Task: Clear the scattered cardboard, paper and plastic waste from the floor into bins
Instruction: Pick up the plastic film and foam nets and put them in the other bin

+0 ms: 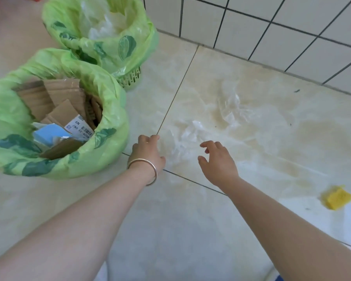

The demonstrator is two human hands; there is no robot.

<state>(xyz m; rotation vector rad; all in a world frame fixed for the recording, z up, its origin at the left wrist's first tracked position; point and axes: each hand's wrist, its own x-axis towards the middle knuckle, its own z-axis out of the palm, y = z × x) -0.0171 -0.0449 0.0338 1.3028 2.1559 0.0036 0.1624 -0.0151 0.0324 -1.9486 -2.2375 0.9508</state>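
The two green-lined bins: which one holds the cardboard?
The nearer bin, beside the left hand, holds brown cardboard pieces. The farther bin, by the tiled wall, holds only clear plastic.

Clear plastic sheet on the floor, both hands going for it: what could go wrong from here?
1. The plastic sheet is nearly invisible against the pale tiles and spreads toward the wall, so the left hand and right hand may gather only part.
2. It could go into the cardboard bin beside the left hand instead of the plastic bin.
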